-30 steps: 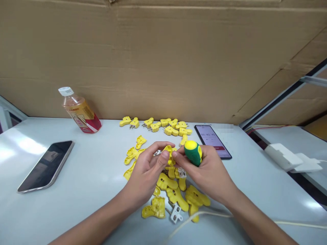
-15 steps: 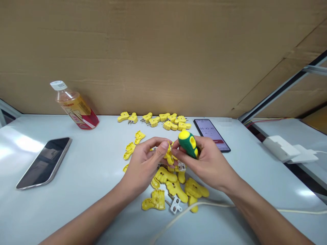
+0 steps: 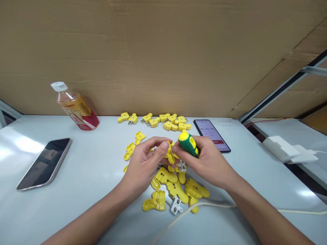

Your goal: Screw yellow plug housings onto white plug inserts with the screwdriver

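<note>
Between thumb and fingers, my left hand (image 3: pixel 147 160) grips a yellow plug (image 3: pixel 169 154), partly covered by the fingers. Closed around a green and yellow screwdriver (image 3: pixel 188 144), my right hand (image 3: pixel 206 161) is just right of the plug. The screwdriver's shaft is hidden behind the fingers. Below both hands lies a pile of yellow foot-shaped plug shells (image 3: pixel 176 191), some partly covered by the hands. A white plug insert with metal pins (image 3: pixel 176 205) rests at the near side of the pile. More open yellow shells (image 3: pixel 129 150) lie left of the left hand.
Several yellow plugs (image 3: pixel 154 121) stand in a row along the cardboard wall (image 3: pixel 163 58). A lit phone (image 3: pixel 212 135) lies at right, a dark phone (image 3: pixel 44 164) at left near a bottle (image 3: pixel 78 110). A white cable (image 3: pixel 217 204) passes under my right forearm; white adapters (image 3: pixel 290 149) lie far right.
Both hands stay in nearly the same place. The screwdriver handle is tilted slightly differently; the objects on the table have not moved.
</note>
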A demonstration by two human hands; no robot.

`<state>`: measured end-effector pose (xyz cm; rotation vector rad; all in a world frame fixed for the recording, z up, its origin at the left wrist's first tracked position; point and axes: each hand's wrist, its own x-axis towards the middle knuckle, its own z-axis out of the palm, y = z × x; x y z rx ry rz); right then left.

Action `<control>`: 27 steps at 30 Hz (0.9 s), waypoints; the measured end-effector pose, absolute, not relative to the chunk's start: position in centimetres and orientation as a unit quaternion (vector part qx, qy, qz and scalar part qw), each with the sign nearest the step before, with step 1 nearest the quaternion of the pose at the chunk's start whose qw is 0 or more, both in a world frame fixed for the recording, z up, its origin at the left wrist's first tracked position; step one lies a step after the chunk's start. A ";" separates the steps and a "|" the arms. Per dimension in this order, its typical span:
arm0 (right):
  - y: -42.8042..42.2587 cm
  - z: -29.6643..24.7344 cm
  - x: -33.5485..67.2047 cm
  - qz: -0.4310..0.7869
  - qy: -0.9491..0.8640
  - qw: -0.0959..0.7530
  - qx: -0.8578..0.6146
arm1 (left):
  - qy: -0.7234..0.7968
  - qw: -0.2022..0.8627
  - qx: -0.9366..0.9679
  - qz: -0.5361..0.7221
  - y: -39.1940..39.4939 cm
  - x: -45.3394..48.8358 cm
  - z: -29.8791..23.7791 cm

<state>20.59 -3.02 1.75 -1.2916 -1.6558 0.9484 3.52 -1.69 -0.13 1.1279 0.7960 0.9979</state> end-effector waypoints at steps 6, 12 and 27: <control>-3.0 1.2 20.6 0.316 -0.695 0.409 -0.500 | 0.387 0.629 0.520 0.429 -1.7 3.5 0.0; -2.8 0.8 21.0 0.249 -0.748 0.373 -0.489 | 0.482 0.451 0.600 0.452 -0.9 2.7 0.3; -2.9 -0.2 21.6 0.148 -0.824 0.302 -0.457 | 0.393 0.241 0.859 0.222 0.4 1.4 -0.4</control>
